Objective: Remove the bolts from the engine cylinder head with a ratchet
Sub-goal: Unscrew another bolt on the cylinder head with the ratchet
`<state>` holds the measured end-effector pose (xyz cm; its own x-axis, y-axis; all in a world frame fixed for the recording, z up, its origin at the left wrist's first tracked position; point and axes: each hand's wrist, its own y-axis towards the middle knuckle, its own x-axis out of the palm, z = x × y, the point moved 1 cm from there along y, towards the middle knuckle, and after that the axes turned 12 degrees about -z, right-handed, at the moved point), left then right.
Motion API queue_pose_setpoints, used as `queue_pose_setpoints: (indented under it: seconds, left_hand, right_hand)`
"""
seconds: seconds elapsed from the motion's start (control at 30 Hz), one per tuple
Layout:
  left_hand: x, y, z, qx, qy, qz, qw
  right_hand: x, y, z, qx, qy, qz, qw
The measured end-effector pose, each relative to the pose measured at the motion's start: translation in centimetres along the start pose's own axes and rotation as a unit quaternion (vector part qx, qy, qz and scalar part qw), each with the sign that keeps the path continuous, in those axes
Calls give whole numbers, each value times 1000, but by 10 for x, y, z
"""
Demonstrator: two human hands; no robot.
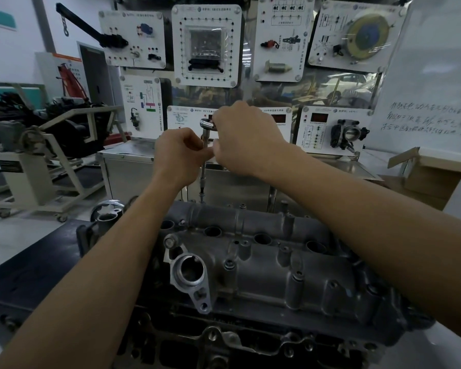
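A grey aluminium cylinder head (264,265) fills the lower middle of the head view. A chrome ratchet (206,124) stands above its far edge, with a long extension bar (203,173) running straight down to a bolt (202,196) at the head's back rim. My right hand (246,139) grips the ratchet's handle just right of its round head. My left hand (180,153) pinches the extension bar below the ratchet head. Other small bolts (229,265) sit in bosses across the top of the cylinder head.
The cylinder head rests on an engine block (224,339) on a dark bench (37,265). Behind stand a steel cabinet (133,169) and a wall of training panels (206,43). An engine on a wheeled stand (37,145) is at left. Cardboard boxes (426,171) sit at right.
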<state>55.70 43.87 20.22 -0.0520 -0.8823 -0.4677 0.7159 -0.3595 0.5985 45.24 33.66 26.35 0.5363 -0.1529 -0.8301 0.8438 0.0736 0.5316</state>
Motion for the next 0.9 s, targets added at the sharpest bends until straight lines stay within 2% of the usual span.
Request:
queue_pose_setpoints:
  seconds: [0.1,0.17,0.3,0.37,0.43,0.53,0.7,0.77,0.83,0.9]
  left_hand:
    - [1,1,0,-5,-14,-13,1000]
    - [4,0,1,5,-25,-55,998]
    - [6,-1,3,-3,-45,-116,992]
    - [5,-1,4,-20,-98,-127,987]
    - [5,-2,5,-29,-144,-138,980]
    - [6,-4,6,-27,-172,-156,972]
    - [8,-5,11,-35,-145,-173,974]
    - [7,-5,11,-34,-142,-171,974]
    - [7,-5,9,-28,-137,-156,978]
    - [5,-4,6,-28,-139,-122,982]
  right_hand:
    - [-1,1,2,18,21,4,1000]
    - [4,5,10,40,64,-2,997]
    - [21,13,30,30,146,-121,981]
    - [28,12,40,20,234,-197,952]
    - [33,11,45,-16,263,-232,936]
    - [41,12,41,-65,252,-218,941]
    - [39,18,43,50,256,-98,961]
    - [37,15,42,31,254,-130,958]
    - [36,12,39,17,207,-167,964]
    - [29,14,36,37,138,-132,981]
